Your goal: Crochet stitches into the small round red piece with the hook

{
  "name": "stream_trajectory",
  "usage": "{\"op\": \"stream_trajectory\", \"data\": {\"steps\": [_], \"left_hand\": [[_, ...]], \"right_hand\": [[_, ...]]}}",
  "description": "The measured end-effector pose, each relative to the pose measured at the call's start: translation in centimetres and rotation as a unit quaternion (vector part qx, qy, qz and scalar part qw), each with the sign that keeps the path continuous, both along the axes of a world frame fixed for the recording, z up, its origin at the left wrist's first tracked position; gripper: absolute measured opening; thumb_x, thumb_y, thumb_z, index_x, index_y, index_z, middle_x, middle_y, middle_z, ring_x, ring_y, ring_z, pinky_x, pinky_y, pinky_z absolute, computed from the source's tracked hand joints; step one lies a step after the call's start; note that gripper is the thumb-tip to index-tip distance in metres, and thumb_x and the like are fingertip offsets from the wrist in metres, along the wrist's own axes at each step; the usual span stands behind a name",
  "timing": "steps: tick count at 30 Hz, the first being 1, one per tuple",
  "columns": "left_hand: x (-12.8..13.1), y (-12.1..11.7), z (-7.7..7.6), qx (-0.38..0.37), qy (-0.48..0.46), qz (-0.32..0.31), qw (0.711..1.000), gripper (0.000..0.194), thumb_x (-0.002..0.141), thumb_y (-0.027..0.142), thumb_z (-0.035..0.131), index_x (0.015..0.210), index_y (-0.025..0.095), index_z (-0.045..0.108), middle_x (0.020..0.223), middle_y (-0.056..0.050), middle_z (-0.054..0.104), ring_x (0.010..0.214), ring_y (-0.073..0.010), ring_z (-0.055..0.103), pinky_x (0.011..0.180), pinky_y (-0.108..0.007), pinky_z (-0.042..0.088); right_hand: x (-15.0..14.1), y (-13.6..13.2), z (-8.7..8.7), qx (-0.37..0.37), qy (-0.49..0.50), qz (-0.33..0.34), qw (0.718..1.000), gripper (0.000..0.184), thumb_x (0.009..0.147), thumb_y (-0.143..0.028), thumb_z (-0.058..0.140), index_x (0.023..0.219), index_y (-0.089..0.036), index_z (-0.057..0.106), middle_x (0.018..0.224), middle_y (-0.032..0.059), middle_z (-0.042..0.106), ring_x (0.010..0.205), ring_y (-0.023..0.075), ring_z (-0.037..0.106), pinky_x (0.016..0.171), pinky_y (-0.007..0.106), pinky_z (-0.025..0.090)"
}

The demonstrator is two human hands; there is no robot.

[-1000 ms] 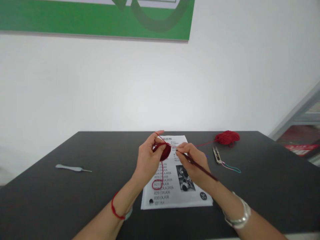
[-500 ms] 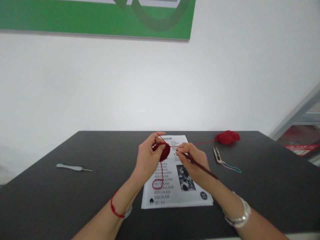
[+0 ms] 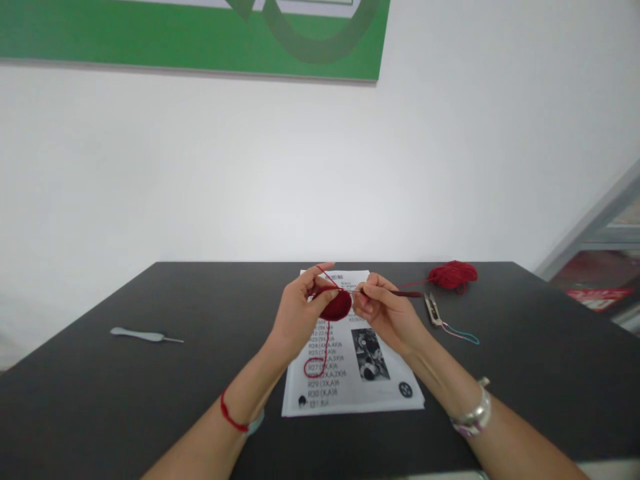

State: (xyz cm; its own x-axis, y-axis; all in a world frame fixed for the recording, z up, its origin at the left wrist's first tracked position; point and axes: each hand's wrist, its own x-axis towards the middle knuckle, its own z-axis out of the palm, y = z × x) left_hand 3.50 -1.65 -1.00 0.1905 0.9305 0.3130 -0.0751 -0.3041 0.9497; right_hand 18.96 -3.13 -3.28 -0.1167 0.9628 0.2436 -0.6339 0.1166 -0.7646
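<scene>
White wall [image 3: 320,173] behind; green printed panel [image 3: 200,47] cut off at top. Matte black table [image 3: 125,400] below. Clock centred on the small rounded red crocheted piece [image 3: 337,308], held above a white printed sheet [image 3: 360,397] whose upper text the hands partly cover. Hook end too fine to make out; both forearms leave frame at bottom.

Left hand [image 3: 300,307], nine o'clock: thumb and fingers pinch the piece, index raised with yarn over it. Right hand [image 3: 383,312], three o'clock: thumb and forefinger grip a slim dark-red-handled hook [image 3: 409,294], near level, pointing to nine; other fingers curled.

Table's far edge meets wall at twelve. Dark tabletop separates left forearm from grey-handled thin-tipped tool [image 3: 140,335], nine o'clock. Red yarn bundle [image 3: 453,275] between two and three; metal snips [image 3: 433,311] at three, near the hook handle's end.
</scene>
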Motion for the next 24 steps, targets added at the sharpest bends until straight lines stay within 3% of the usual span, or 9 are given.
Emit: {"op": "stream_trajectory", "data": {"steps": [4, 9, 11, 15, 17, 18, 19, 22, 24], "left_hand": [[0.5, -0.1, -0.4, -0.057, -0.06, -0.025, 0.996, 0.041, 0.068, 0.011, 0.068, 0.108, 0.014, 0.065, 0.066, 0.005, 0.061, 0.063, -0.0103, 0.055, 0.066, -0.024, 0.043], [0.6, -0.2, -0.6, -0.135, -0.12, -0.118, 0.976, 0.058, 0.066, 0.014, 0.073, 0.122, 0.013, 0.058, 0.067, 0.003, 0.063, 0.062, -0.011, 0.058, 0.065, -0.025, 0.042], [0.7, -0.4, -0.5, -0.137, -0.12, -0.118, 0.976, 0.062, 0.066, 0.012, 0.072, 0.125, 0.013, 0.056, 0.067, 0.003, 0.063, 0.062, -0.0104, 0.057, 0.064, -0.024, 0.041], [1.0, -0.7, -0.4, -0.149, -0.14, -0.097, 0.974, 0.054, 0.064, 0.012, 0.073, 0.117, 0.015, 0.062, 0.063, 0.006, 0.059, 0.057, -0.0081, 0.051, 0.059, -0.022, 0.039], [1.0, -0.6, -0.4, -0.196, -0.172, -0.121, 0.958, 0.049, 0.06, 0.012, 0.075, 0.109, 0.015, 0.066, 0.065, 0.004, 0.06, 0.058, -0.0082, 0.053, 0.059, -0.021, 0.04], [0.9, -0.5, -0.3, -0.223, -0.184, -0.133, 0.948, 0.048, 0.059, 0.012, 0.076, 0.106, 0.014, 0.067, 0.066, 0.003, 0.062, 0.059, -0.0085, 0.054, 0.06, -0.021, 0.041], [0.8, -0.4, -0.3, -0.245, -0.193, -0.141, 0.94, 0.048, 0.057, 0.011, 0.076, 0.104, 0.014, 0.068, 0.068, 0.002, 0.063, 0.061, -0.0088, 0.056, 0.061, -0.021, 0.042], [0.3, 0.1, -0.1, -0.266, -0.198, -0.142, 0.933, 0.048, 0.056, 0.008, 0.077, 0.103, 0.014, 0.068, 0.07, 0.001, 0.065, 0.06, -0.0085, 0.056, 0.061, -0.021, 0.044], [-0.2, 0.4, 0.0, -0.249, -0.195, -0.142, 0.938, 0.049, 0.056, 0.008, 0.077, 0.104, 0.013, 0.068, 0.07, 0.001, 0.065, 0.059, -0.0078, 0.056, 0.06, -0.02, 0.044]], "right_hand": [[-0.8, -0.1, -0.4, -0.017, 0.019, -0.019, 0.999, 0.024, 0.072, -0.023, 0.073, 0.061, -0.019, 0.052, 0.057, -0.0039, 0.056, 0.051, 0.0086, 0.043, 0.05, 0.022, 0.036], [-0.7, -0.3, -1.2, 0.115, -0.126, -0.131, 0.977, 0.016, 0.082, -0.025, 0.065, 0.071, -0.021, 0.054, 0.061, -0.0037, 0.056, 0.055, 0.0117, 0.047, 0.055, 0.026, 0.039], [-0.5, -0.4, -1.6, 0.198, -0.235, -0.193, 0.932, 0.011, 0.085, -0.022, 0.061, 0.075, -0.022, 0.055, 0.065, -0.0029, 0.055, 0.057, 0.0129, 0.048, 0.056, 0.028, 0.04], [-0.2, -0.5, -2.3, 0.376, -0.432, -0.315, 0.757, 0.016, 0.087, -0.012, 0.053, 0.075, -0.024, 0.055, 0.072, 0.0022, 0.057, 0.065, 0.0173, 0.051, 0.061, 0.032, 0.043], [-0.2, -0.5, -2.5, 0.423, -0.453, -0.333, 0.71, 0.018, 0.086, -0.009, 0.052, 0.077, -0.025, 0.056, 0.074, 0.0032, 0.058, 0.068, 0.0184, 0.051, 0.062, 0.034, 0.044], [-0.2, -0.6, -2.5, 0.428, -0.44, -0.33, 0.717, 0.017, 0.085, -0.01, 0.053, 0.079, -0.025, 0.056, 0.076, 0.0029, 0.059, 0.068, 0.0182, 0.052, 0.062, 0.033, 0.044], [-0.3, -0.6, -2.5, 0.417, -0.415, -0.318, 0.743, 0.016, 0.086, -0.011, 0.054, 0.08, -0.025, 0.056, 0.077, 0.0024, 0.059, 0.068, 0.0175, 0.052, 0.061, 0.032, 0.045], [-0.2, -0.5, -2.1, 0.301, -0.297, -0.248, 0.872, 0.01, 0.086, -0.018, 0.058, 0.081, -0.025, 0.055, 0.078, -0.0003, 0.058, 0.062, 0.0137, 0.052, 0.055, 0.028, 0.043], [0.0, -0.4, -1.7, 0.232, -0.231, -0.192, 0.925, 0.01, 0.086, -0.021, 0.061, 0.078, -0.024, 0.054, 0.073, -0.0019, 0.056, 0.058, 0.012, 0.049, 0.052, 0.026, 0.04]]}}
